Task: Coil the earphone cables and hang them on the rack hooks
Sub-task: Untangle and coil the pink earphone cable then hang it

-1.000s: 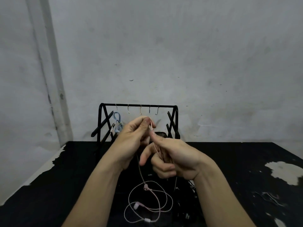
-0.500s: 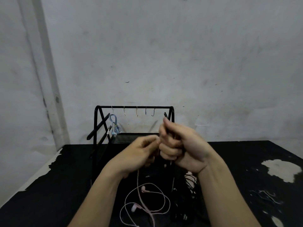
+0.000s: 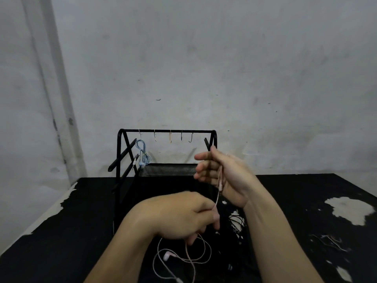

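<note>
A: Pink earphone cable (image 3: pixel 218 193), where is it?

B: One end is up in the right hand (image 3: pixel 222 176), lying across the palm, fingers loosely bent round it. It runs down taut to the left hand (image 3: pixel 179 215), pinched at the fingertips. The rest is loose loops on the black table (image 3: pixel 61 242), with a pink earbud (image 3: pixel 167 256) lying below the left wrist.

A: Step?

B: Looks like the first wrap of the coil, right hand as the former.

A: How to do it well?

B: Keep the top end trapped in the right palm, feed slack through the left pinch, keep the turns even, and don't drag the earbud into the black cables (image 3: pixel 236 225) lying beside it.

A: Rack?

B: Black rack (image 3: pixel 120 160) stands behind the hands. A blue coiled earphone (image 3: pixel 142 154) hangs on the leftmost hook; the free hooks (image 3: pixel 170 137) next to it look the easiest target.
</note>
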Tool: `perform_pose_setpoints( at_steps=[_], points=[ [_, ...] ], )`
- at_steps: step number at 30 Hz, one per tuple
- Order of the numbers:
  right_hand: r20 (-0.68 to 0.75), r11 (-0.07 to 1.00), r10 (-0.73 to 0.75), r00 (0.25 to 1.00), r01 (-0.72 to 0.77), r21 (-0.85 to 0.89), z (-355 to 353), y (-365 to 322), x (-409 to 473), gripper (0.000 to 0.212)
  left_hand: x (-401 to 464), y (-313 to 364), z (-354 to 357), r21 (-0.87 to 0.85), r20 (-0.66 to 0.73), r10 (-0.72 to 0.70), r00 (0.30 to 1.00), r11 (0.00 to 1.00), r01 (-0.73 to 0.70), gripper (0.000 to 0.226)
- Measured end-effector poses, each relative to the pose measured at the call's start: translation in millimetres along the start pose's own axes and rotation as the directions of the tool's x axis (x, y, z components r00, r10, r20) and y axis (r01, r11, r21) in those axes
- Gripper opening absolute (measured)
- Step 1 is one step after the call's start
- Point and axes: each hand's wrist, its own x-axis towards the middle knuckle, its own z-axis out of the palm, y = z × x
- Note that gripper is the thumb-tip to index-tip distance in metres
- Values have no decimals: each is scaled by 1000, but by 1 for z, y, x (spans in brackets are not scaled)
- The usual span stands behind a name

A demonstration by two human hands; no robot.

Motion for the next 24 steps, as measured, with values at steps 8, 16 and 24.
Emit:
perform_pose_setpoints(
  at_steps=[8,16,24],
  points=[
    [218,960,109,970,-46,-276,11,16,-2,52,-24,-12,-32,-186,-397,159,904,950,-249,26],
    [360,947,197,912,-82,-311,21,20,-7,87,-12,-26,-34,-300,-692,110,714,855,-423,22],
    [580,976,149,801,-25,-217,18,26,-11,46,12,-38,-23,-492,-671,9,741,743,-454,24]
  ],
)
